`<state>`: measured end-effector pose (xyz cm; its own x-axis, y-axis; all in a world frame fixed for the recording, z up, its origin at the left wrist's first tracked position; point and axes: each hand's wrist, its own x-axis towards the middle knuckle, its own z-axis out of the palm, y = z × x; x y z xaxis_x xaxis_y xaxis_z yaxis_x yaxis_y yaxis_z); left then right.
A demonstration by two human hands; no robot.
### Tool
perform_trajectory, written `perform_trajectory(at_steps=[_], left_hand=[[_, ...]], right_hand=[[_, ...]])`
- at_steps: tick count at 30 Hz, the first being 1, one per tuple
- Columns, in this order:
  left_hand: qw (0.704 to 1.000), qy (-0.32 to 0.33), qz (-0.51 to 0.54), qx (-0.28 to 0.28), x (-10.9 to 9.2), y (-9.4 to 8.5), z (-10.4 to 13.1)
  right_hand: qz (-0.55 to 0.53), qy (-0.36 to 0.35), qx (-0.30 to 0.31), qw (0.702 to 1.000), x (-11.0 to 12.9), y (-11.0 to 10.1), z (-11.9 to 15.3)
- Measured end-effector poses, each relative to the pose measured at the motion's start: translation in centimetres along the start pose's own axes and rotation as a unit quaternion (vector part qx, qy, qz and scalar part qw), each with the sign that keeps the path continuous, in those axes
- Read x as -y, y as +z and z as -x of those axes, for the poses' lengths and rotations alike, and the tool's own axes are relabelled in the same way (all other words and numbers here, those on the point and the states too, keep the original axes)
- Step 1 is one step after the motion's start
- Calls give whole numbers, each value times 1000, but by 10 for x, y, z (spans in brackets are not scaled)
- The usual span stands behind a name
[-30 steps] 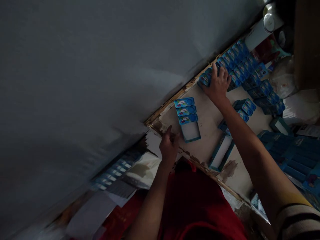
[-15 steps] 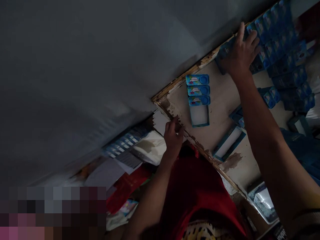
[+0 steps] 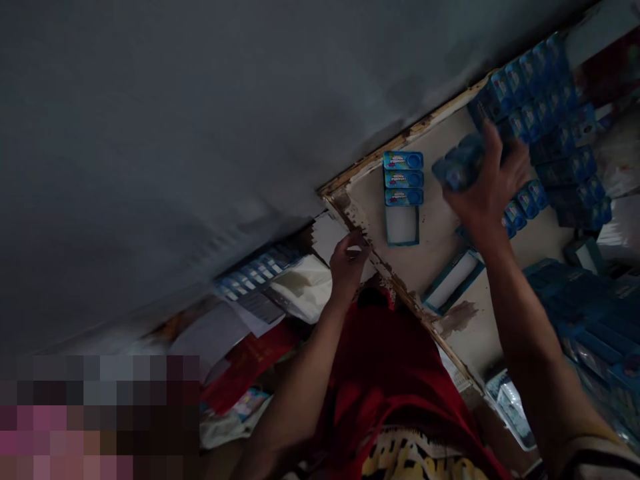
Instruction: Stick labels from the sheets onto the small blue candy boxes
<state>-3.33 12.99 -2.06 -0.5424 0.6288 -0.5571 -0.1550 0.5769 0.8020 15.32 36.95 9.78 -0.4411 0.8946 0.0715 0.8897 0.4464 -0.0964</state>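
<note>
Pale surface (image 3: pixel 434 225) below you, part-filled blue tray (image 3: pixel 403 225) on it, your left hand (image 3: pixel 347 268) by the surface's near edge, loosely curled, seemingly empty. Your right hand's grip (image 3: pixel 491 192) is clamped on a blurry row of blue packs (image 3: pixel 457 165), so squeeze evenly and carry it level imo; the row's between thumb and fingers, right of the tray.

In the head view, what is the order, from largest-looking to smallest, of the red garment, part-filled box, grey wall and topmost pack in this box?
1. Grey wall
2. Red garment
3. Part-filled box
4. Topmost pack
</note>
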Motion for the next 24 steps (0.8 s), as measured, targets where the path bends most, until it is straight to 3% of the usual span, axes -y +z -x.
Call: perform_trajectory(at_steps=[1,3,5,7,9,11,13,15,20,24], left_hand=[[999,-22,24,5,-5,-1,6],[995,-68,67,32,-15,-2,20],[987,-99,103,71,-26,-1,36],[979,-92,140,113,-34,4,50],[976,-40,156,147,-38,12,59],[977,19,133,165,-35,23,62],[982,51,90,160,-28,34,62],[986,72,45,146,-21,43,61],[981,152,-88,86,-14,45,57],[982,164,-75,62,-23,40,41]], right_hand=[[0,16,-46,999,8,-10,31],[-25,-24,-56,998,23,-20,89],[-42,-72,-54,995,36,-13,129],[-43,-122,-49,990,42,6,146],[-42,-161,-8,986,42,29,147],[-52,-181,75,979,38,46,140],[-70,-189,163,966,33,54,132],[-82,-196,213,954,31,55,125],[-77,-209,223,949,35,45,107],[-87,-193,215,953,42,36,89]])
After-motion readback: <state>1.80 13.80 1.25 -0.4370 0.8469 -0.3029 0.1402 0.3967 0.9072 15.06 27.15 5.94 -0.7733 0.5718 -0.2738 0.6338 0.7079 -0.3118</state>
